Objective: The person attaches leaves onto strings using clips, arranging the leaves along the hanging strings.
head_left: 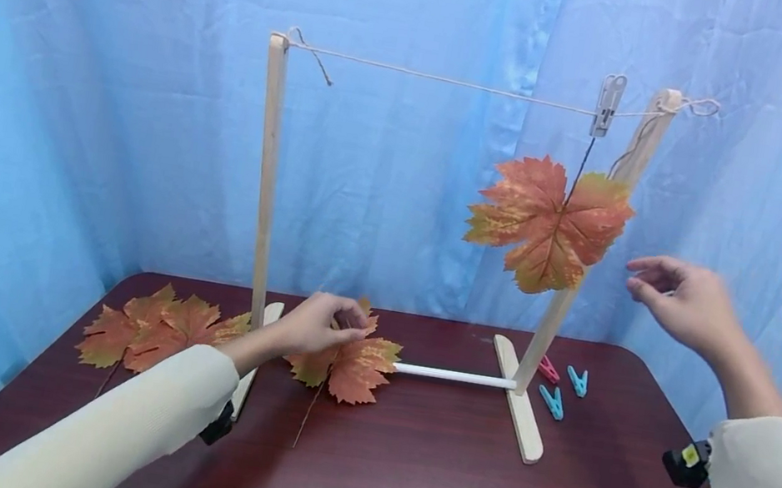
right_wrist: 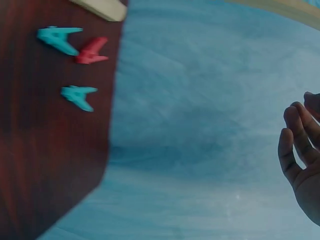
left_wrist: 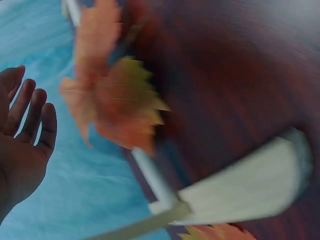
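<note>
Steadying the rack [head_left: 269, 167] should serve you best, with the hung leaf [head_left: 552, 230] free to dangle, and its stem and the cord [head_left: 446, 80] both deep in the bite of the grey peg [head_left: 608, 106]. That leaf is near the cord's right end, long axis nearly upright, stem up and leaning right, blade tip down; the low leaf [head_left: 365, 365] points its stem toward you. Your 2 hands look empty, fingers loosely bent and apart from the thumbs: the left hand [head_left: 320, 324] over the low leaf, the right hand [head_left: 692, 302] in the air right of the hung leaf.
</note>
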`<action>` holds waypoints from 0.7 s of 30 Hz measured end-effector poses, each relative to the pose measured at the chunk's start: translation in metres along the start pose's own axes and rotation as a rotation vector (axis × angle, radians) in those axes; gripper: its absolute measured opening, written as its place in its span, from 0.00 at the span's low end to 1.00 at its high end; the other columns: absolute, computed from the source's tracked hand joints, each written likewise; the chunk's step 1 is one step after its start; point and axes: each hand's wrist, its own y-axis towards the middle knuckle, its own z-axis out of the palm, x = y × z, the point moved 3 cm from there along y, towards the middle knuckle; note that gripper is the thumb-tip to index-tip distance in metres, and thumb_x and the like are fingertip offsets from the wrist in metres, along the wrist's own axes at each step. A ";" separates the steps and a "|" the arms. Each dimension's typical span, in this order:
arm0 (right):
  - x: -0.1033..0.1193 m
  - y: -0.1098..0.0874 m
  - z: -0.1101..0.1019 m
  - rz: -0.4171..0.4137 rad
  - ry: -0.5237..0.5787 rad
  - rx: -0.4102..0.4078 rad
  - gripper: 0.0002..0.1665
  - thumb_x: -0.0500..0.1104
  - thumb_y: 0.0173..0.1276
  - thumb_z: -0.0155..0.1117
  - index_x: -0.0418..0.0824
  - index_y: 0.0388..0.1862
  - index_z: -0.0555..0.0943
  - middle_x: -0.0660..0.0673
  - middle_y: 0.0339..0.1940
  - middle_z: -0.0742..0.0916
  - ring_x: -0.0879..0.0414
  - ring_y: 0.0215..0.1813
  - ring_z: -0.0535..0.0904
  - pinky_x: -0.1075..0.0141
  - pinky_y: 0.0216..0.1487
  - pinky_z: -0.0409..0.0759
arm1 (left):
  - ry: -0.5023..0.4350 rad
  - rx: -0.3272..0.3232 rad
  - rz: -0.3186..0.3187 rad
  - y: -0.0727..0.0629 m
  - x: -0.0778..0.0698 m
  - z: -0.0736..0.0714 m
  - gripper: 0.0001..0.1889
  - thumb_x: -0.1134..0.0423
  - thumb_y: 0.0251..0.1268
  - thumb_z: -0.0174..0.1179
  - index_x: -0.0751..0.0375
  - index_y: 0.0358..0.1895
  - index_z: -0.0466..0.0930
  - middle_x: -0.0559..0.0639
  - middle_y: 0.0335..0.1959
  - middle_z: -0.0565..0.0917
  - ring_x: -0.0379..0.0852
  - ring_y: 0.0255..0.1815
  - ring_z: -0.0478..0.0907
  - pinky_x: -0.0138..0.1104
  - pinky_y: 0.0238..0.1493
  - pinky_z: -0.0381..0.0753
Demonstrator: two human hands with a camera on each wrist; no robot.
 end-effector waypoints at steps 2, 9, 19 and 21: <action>-0.004 -0.004 0.013 0.003 0.000 0.024 0.18 0.47 0.78 0.62 0.35 0.56 0.83 0.37 0.40 0.90 0.72 0.34 0.78 0.67 0.29 0.76 | 0.015 0.033 0.019 -0.008 0.007 0.004 0.07 0.64 0.72 0.65 0.61 0.48 0.86 0.44 0.38 0.86 0.40 0.38 0.83 0.33 0.42 0.83; -0.015 -0.018 0.056 -0.004 0.016 0.107 0.15 0.45 0.77 0.64 0.36 0.54 0.84 0.40 0.41 0.90 0.53 0.39 0.84 0.63 0.31 0.78 | 0.104 0.143 0.132 -0.035 0.021 0.013 0.06 0.67 0.70 0.66 0.61 0.47 0.87 0.47 0.41 0.87 0.43 0.42 0.83 0.40 0.47 0.83; -0.027 -0.035 0.108 -0.015 0.097 0.259 0.14 0.39 0.74 0.64 0.33 0.54 0.83 0.41 0.40 0.91 0.55 0.35 0.86 0.63 0.32 0.81 | 0.122 0.325 0.193 -0.052 0.022 0.015 0.09 0.71 0.69 0.66 0.59 0.49 0.88 0.47 0.48 0.85 0.49 0.46 0.82 0.42 0.49 0.82; -0.031 -0.039 0.116 -0.012 0.094 0.299 0.13 0.36 0.74 0.63 0.33 0.54 0.83 0.42 0.40 0.90 0.54 0.34 0.86 0.63 0.31 0.81 | 0.132 0.363 0.186 -0.053 0.022 0.016 0.10 0.71 0.69 0.66 0.58 0.50 0.88 0.46 0.49 0.85 0.48 0.47 0.81 0.40 0.50 0.81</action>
